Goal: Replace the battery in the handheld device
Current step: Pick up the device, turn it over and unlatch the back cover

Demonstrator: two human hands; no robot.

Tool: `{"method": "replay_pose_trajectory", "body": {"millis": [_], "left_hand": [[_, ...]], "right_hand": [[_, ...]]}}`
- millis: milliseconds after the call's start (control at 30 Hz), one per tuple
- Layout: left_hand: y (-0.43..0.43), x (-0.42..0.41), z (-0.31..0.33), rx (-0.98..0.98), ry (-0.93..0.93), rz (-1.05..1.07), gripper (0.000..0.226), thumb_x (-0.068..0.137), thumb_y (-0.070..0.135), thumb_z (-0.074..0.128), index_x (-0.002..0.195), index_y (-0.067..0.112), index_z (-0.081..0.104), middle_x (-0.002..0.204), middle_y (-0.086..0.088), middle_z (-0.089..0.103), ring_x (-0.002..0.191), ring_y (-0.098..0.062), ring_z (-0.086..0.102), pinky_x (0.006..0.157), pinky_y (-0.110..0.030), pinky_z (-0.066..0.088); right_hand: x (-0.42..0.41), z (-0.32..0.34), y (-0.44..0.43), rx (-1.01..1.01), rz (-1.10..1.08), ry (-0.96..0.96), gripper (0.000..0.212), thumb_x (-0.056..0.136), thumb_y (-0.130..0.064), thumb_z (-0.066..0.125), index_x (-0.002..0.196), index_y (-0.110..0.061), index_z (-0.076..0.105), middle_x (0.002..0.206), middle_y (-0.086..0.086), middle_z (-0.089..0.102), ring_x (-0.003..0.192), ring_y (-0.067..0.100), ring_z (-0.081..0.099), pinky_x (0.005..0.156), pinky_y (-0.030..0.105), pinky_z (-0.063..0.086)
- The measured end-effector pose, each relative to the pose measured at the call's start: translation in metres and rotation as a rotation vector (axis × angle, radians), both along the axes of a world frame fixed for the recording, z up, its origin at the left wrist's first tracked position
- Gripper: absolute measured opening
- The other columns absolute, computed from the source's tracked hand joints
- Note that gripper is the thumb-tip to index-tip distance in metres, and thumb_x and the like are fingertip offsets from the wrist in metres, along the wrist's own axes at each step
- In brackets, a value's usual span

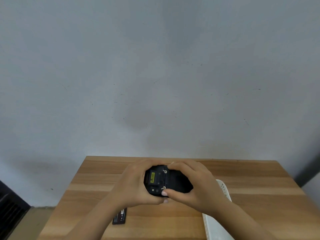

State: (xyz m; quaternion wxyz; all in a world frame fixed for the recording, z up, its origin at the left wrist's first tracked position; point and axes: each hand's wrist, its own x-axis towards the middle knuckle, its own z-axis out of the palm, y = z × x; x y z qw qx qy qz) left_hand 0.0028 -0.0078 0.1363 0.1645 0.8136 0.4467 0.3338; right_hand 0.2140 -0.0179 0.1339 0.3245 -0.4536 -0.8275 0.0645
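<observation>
A black handheld device (161, 181) with a yellow label on its back is held above the wooden table (251, 201), back side up. My left hand (131, 186) cups its left end. My right hand (194, 184) covers its right part, thumb pressing at the near edge by a small metal latch and forefinger at the far edge by another. A flat black battery (119, 217) lies on the table under my left forearm, partly hidden.
A white perforated plastic basket (223, 189) stands on the table's right side, partly hidden behind my right forearm. A grey wall rises behind the table. A dark grille-like object sits on the floor at far left.
</observation>
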Motion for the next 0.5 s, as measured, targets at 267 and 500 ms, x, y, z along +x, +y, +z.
{"method": "replay_pose_trajectory", "body": {"millis": [267, 500], "left_hand": [[0.0016, 0.0003, -0.0010, -0.021, -0.019, -0.020, 0.081, 0.043, 0.046, 0.091, 0.117, 0.041, 0.058, 0.108, 0.024, 0.066, 0.097, 0.006, 0.064, 0.079, -0.014, 0.052], [0.0042, 0.0002, -0.0032, -0.027, -0.053, -0.022, 0.081, 0.044, 0.041, 0.094, 0.117, 0.039, 0.060, 0.106, 0.022, 0.068, 0.098, 0.003, 0.065, 0.080, -0.021, 0.054]], "right_hand": [[0.0076, 0.0020, 0.0082, -0.112, 0.148, -0.090, 0.054, 0.075, -0.067, 0.066, 0.123, -0.041, 0.060, 0.123, -0.017, 0.054, 0.108, -0.002, 0.052, 0.097, 0.025, 0.045], [0.0118, 0.0018, 0.0109, -0.095, 0.164, -0.133, 0.056, 0.078, -0.067, 0.063, 0.129, -0.044, 0.055, 0.131, -0.017, 0.051, 0.116, 0.001, 0.053, 0.099, 0.034, 0.047]]}}
